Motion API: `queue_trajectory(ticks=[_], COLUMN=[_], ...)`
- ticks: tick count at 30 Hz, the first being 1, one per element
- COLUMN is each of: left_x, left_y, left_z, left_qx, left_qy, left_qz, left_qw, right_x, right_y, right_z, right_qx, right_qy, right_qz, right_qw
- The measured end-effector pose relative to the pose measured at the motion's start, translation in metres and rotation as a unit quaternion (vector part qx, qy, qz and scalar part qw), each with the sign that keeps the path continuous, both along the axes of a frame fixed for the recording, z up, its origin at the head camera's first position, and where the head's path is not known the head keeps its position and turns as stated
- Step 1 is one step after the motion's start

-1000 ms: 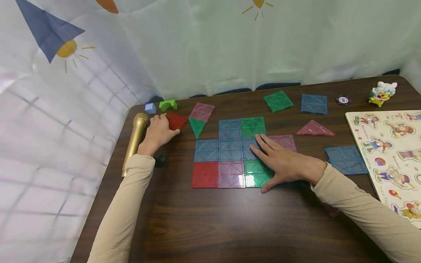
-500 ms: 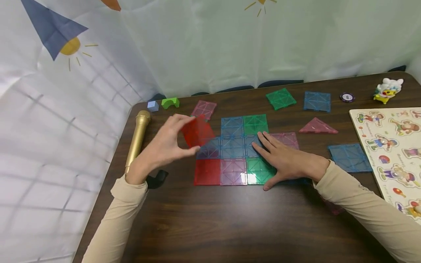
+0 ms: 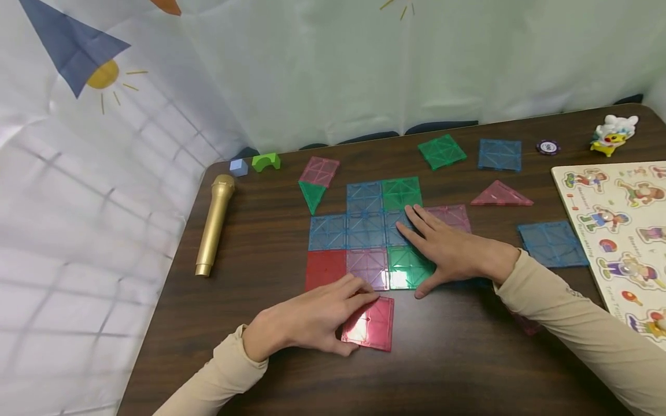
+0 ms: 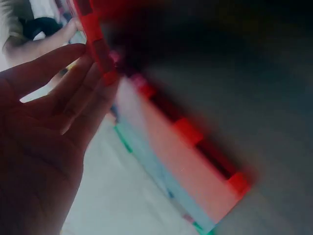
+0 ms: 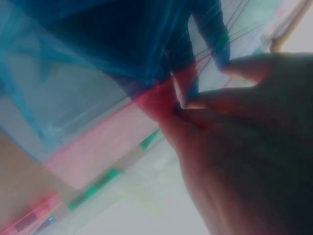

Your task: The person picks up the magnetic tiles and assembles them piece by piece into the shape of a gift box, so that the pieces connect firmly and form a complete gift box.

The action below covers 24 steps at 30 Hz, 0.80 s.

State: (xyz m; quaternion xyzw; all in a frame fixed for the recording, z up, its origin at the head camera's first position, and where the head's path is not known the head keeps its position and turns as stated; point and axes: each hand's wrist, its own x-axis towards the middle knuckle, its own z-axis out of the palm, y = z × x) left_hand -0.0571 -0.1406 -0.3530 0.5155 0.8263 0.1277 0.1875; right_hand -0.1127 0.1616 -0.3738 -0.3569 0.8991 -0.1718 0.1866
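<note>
Pinching a red tile (image 3: 378, 329) between thumb and fingers of the left hand (image 3: 317, 318), just off the near edge of the flat tile patch (image 3: 366, 229). Resting on that patch with the right hand (image 3: 452, 251), splayed wide at the fingers (partly covering a green tile (image 3: 407, 270) and a blue tile (image 3: 393, 224)).

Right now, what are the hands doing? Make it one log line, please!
left hand: gripping red square tile | right hand: spread over joined tiles | gold microphone: untouched

Brown wood-grain table (image 3: 442, 364), surface recorded
Abutting tiles (image 3: 366, 230) are laid centrally, flanked by a gold microphone (image 3: 215, 226) and a picture board (image 3: 620, 238).
</note>
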Motion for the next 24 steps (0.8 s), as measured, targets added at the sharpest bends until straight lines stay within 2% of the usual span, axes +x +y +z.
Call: queue_trajectory(ticks=[5,10,17,21,24], left_x=[0.005,0.003,-0.003,-0.004,-0.004], left_y=[0.000,0.001,0.002,0.004,0.005], left_z=[-0.007,-0.007,-0.009,-0.012,-0.012], left_qx=[-0.022,-0.029,-0.015,-0.030,-0.046], left_qy=[0.030,0.060,0.045,0.030,0.021], left_qz=[-0.004,0.000,0.011,0.015,0.022], left_qw=[0.9993,0.9978,0.9988,0.9990,0.9985], right_x=[0.000,-0.001,0.000,0.002,0.006], right_y=[0.001,0.001,0.000,0.003,0.012], right_z=[0.001,0.002,0.002,0.002,0.006], right_qx=[-0.001,-0.004,-0.010,-0.018,-0.032], right_qy=[0.001,-0.001,0.005,-0.007,-0.005], right_qz=[-0.001,-0.002,0.000,0.001,0.018], right_qw=[1.000,1.000,1.000,1.000,0.999])
